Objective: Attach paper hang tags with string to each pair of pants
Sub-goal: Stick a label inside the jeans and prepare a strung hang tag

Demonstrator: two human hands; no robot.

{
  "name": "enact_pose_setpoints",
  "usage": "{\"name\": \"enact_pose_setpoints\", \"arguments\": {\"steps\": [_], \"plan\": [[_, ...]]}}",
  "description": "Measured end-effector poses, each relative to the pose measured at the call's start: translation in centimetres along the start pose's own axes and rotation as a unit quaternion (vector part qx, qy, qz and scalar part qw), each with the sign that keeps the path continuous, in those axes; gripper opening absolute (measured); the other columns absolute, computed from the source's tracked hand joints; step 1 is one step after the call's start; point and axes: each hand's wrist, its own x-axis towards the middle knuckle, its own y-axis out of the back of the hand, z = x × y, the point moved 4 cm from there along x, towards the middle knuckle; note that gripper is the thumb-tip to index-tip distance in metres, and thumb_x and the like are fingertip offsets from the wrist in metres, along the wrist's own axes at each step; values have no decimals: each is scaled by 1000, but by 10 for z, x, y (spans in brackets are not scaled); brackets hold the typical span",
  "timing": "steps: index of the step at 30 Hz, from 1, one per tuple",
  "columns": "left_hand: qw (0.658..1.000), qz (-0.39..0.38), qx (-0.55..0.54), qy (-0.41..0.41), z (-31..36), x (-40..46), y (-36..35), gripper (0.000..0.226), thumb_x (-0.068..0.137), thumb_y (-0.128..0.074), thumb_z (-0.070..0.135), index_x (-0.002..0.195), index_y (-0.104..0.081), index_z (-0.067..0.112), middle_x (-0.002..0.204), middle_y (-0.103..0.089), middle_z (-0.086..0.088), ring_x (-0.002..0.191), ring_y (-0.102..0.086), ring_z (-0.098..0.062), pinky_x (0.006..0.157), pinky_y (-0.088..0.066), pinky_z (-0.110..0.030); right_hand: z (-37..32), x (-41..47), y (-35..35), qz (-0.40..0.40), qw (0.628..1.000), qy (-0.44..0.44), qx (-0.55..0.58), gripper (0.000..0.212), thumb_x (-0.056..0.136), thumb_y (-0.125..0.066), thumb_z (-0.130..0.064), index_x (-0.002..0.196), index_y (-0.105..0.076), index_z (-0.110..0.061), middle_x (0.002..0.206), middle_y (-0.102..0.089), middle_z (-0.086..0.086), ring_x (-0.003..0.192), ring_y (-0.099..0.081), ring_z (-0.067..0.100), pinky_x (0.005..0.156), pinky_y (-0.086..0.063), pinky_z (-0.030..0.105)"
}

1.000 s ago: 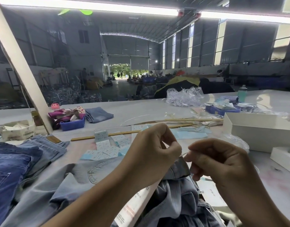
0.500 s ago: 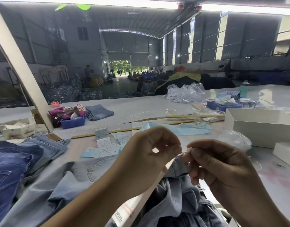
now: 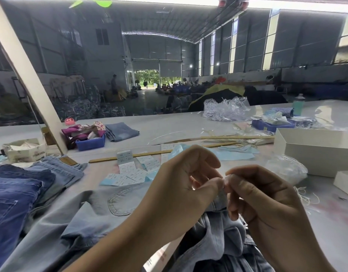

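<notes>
- Both hands now meet at the fingertips; half a second ago a small gap showed between them.
- Left hand (image 3: 181,195) and right hand (image 3: 263,203) pinch something tiny and pale, maybe string; it is too small to tell.
- Other fingers on both hands are curled.
- Just under the hands lie light pants (image 3: 102,218), spread on the table (image 3: 169,124).
- Paper tags (image 3: 134,171) lie past the pants.
- Dark jeans (image 3: 14,193) sit stacked at left.
- White box (image 3: 314,154) stands at right.
</notes>
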Motion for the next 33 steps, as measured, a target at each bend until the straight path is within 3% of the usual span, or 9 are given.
{"name": "enact_pose_setpoints", "arguments": {"steps": [10,13,16,22,25,28,30,32,33], "plan": [[1000,29,-10,-4,-2,-2,0,14,77,-70,24,81,-57,30,78,-65,12,69,-57,-6,63,-50,-22,5,-1,-4,7,996,48,-75,52,58,-84,-57,83,-73,-13,61,-60,16,46,-53,20,45,-45,26],[1000,19,-18,6,-5,-2,0,16,77,-73,28,80,-58,28,77,-66,8,69,-59,-7,67,-53,-28,7,-3,-2,13,994,49,-98,25,72,-76,-38,81,-72,-15,61,-60,14,47,-53,21,46,-44,27],[999,-11,-33,16,-10,1,2,22,79,-79,21,81,-59,29,78,-69,9,69,-59,-5,62,-50,-20,10,-4,-2,4,995,28,-93,12,73,-73,-24,78,-72,-14,58,-58,14,46,-52,21,44,-43,26],[999,-16,-39,27,-18,12,12,28,65,-89,22,73,-63,28,67,-63,18,60,-49,0,57,-41,-16,13,-3,-12,-17,999,8,-44,52,56,-84,-59,79,-71,-14,56,-56,10,46,-50,19,46,-43,24],[999,-16,-41,22,-19,14,15,27,62,-89,27,75,-65,27,69,-66,15,60,-51,-1,56,-43,-15,14,0,-13,-16,999,10,-38,41,62,-84,-50,79,-71,-14,53,-54,9,45,-50,17,44,-43,22],[999,-14,-34,38,-24,11,17,32,58,-86,41,78,-65,27,72,-68,10,61,-53,-4,57,-45,-19,15,0,-13,-10,999,6,-49,55,52,-86,-59,79,-72,-13,53,-55,12,43,-50,19,45,-44,21],[997,-38,-4,62,-29,6,18,29,64,-86,42,78,-66,26,71,-67,9,59,-54,-2,54,-44,-17,15,-3,-11,12,998,-7,-67,42,59,-85,-47,77,-73,-11,53,-56,16,41,-50,20,43,-44,22],[994,-71,27,82,-34,2,17,23,72,-83,40,77,-66,25,67,-65,13,56,-53,2,52,-42,-14,15,-5,-11,20,993,-20,-113,5,70,-77,-15,73,-74,-11,52,-57,17,41,-51,21,40,-44,23],[992,-81,43,84,-36,0,17,22,74,-82,41,77,-66,25,66,-64,15,55,-52,4,52,-41,-13,18,-5,-8,17,987,-18,-159,13,73,-74,-1,71,-75,-13,52,-61,15,42,-54,20,40,-46,23]]}}
